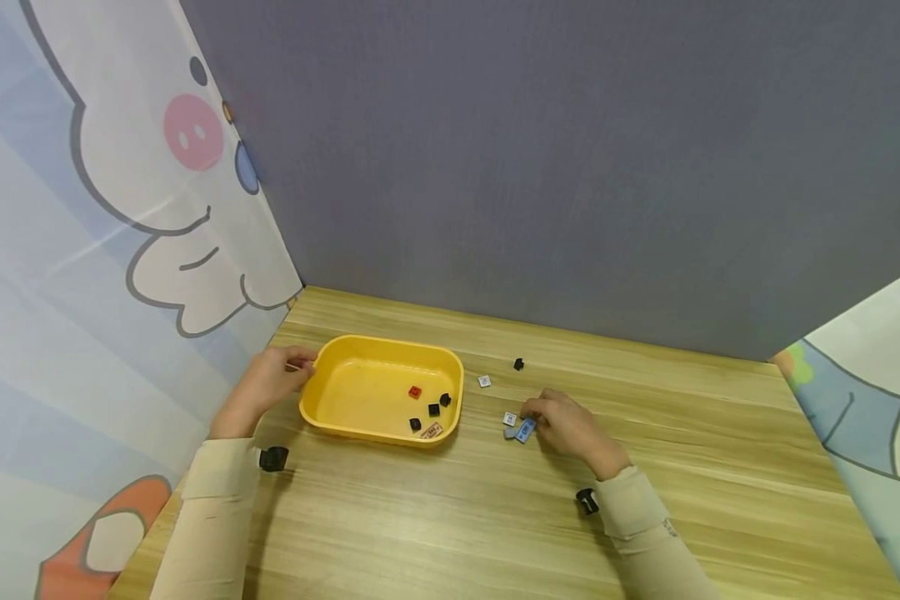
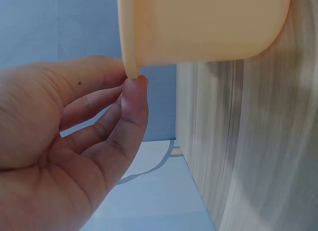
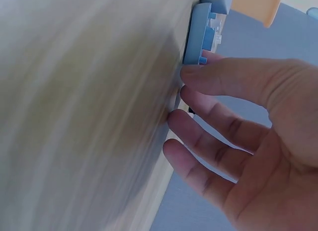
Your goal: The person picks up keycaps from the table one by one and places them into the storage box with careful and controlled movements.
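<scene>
At the left, my left hand (image 1: pixel 273 377) pinches the rim of a yellow plastic tray (image 1: pixel 378 340) between thumb and fingers, as the left wrist view shows close up. My right hand (image 1: pixel 564 423) is low over the table with its fingers bent. Its thumb and index fingertip come right up to the end of a flat blue piece (image 1: pixel 525 430) with small prongs on top; whether they pinch it I cannot tell. Beside the blue piece are a small grey-blue piece (image 1: pixel 509 433) and a white square tile (image 1: pixel 509 418).
Inside the tray are a red piece (image 1: pixel 416 392), several small black pieces (image 1: pixel 433 410) and an orange-pink flat piece (image 1: pixel 432 431). Right of the tray lie another white tile (image 1: pixel 484 381) and a black piece (image 1: pixel 519 364). A grey panel (image 1: pixel 532 167) stands behind the wooden table (image 1: pixel 390 525).
</scene>
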Tool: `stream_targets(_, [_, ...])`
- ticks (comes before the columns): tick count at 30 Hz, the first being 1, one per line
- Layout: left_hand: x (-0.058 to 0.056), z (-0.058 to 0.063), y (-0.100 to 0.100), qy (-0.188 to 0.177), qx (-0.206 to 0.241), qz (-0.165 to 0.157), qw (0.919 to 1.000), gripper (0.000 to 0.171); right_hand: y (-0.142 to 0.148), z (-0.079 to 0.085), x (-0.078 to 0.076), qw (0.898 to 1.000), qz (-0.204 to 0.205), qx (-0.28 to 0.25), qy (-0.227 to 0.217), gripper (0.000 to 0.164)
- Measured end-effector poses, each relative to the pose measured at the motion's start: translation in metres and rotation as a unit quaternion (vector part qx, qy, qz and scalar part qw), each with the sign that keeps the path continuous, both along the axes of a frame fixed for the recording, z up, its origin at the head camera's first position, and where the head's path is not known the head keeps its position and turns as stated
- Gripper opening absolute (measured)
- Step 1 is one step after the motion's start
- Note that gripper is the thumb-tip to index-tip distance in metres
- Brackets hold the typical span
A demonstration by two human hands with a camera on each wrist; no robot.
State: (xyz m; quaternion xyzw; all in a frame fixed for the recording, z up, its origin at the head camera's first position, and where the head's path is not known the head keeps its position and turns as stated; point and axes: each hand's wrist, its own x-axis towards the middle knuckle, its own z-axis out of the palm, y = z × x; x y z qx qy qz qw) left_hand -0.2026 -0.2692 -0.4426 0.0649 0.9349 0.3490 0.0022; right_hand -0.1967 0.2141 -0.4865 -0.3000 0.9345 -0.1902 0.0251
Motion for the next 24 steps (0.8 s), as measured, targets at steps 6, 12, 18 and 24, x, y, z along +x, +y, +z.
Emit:
stream_targets(6, [-0.001, -0.001, 0.0, -0.008, 0.005, 0.002, 1.0, 0.026, 0.004, -0.001, 0.0, 1.0, 0.003, -0.003, 0.001, 0.025])
stream_targets(12, [-0.002, -0.001, 0.0, -0.011, 0.008, 0.001, 0.9999, 0.027, 0.006, 0.001, 0.0, 1.0, 0.008, -0.024, 0.004, 0.026])
stream_targets(18, [-0.002, -0.002, -0.001, -0.016, 0.005, 0.001, 0.9999, 0.027, 0.007, 0.005, 0.001, 0.999, 0.004, -0.036, -0.004, 0.024])
stream_targets(24, [-0.003, -0.004, -0.001, -0.015, 0.005, -0.001, 0.9999, 0.027, -0.001, 0.014, 0.0, 0.999, -0.011, -0.048, -0.016, 0.022])
